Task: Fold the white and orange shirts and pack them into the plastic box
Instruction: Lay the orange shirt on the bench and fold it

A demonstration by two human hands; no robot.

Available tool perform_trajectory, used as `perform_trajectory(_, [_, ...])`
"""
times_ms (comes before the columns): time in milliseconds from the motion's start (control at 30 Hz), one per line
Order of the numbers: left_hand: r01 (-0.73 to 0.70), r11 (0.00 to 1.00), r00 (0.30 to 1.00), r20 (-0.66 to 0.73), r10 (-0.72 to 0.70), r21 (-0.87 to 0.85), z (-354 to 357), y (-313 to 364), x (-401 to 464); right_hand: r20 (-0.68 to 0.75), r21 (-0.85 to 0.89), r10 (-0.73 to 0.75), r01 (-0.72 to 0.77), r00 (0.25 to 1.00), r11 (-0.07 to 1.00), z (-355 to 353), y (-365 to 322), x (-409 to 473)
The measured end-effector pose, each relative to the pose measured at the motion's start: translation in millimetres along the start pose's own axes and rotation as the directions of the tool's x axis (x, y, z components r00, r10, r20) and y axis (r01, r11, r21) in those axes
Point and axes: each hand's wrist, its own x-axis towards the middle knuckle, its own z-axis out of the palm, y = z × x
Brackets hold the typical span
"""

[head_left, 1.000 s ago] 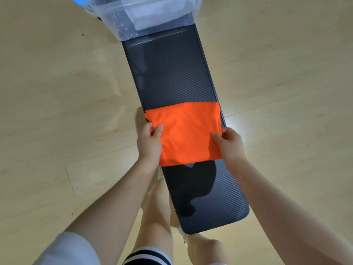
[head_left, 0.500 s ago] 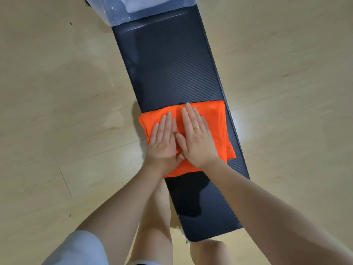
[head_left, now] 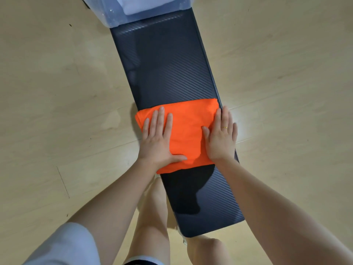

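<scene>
Pressing the folded orange shirt (head_left: 188,131) flat on the dark bench (head_left: 168,66) with both of your palms.

Your left hand (head_left: 159,139) lies on the shirt's left part, fingers straight and slightly spread; your right hand (head_left: 221,137) covers its right edge, fingers straight and together, a gold ring (head_left: 224,127) on one. Orange cloth shows between your hands. Well beyond your fingertips, the plastic box (head_left: 122,18) sits at the bench's far end with something white (head_left: 137,6) inside.
</scene>
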Motion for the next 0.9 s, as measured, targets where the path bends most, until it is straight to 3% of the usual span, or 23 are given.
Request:
perform_trajectory(133, [-0.091,0.984,0.996,0.012,0.09,0.154,-0.6,7.6,-8.1,-0.04,0.113,0.184,-0.178,0.982,0.977,-6.9,6.7,-28.0])
perform_trajectory(267, [-0.069,0.997,0.998,0.016,0.068,0.018,-5.8,14.9,6.3,-0.039,0.252,0.215,-0.199,0.976,0.947,-9.4,5.3,-25.7])
perform_trajectory(400, [-0.11,0.992,0.987,-0.121,0.103,-0.058,-21.3,19.3,44.4,0.043,0.41,0.289,-0.281,0.956,0.868,-13.4,-0.5,-17.7])
perform_trajectory(467, [-0.218,0.973,0.972,-0.111,0.209,-0.075,-33.8,29.2,66.6,0.087,0.373,0.294,-0.305,0.952,0.876,-16.9,-1.2,-19.8])
perform_trajectory(567, [-0.322,0.945,0.947,-0.03,0.321,-0.061,-50.4,47.9,98.1,0.17,0.095,0.25,-0.269,0.953,0.959,-19.4,0.7,-26.5])
perform_trajectory(667, [-0.355,0.935,0.924,0.151,0.352,-0.008,-57.9,51.8,119.0,0.313,0.194,0.311,-0.381,0.897,0.904,-18.5,6.5,-29.5])
perform_trajectory(800, [-0.303,0.871,0.898,0.189,0.397,-0.386,-78.9,35.0,117.5,0.286,0.399,0.227,-0.331,0.931,0.855,-39.0,9.0,-28.5])
perform_trajectory(900, [-0.143,0.676,0.939,0.118,0.324,-0.723,-116.1,18.5,106.1,0.241,0.545,0.152,-0.263,0.959,0.796,-79.1,2.1,-19.9])
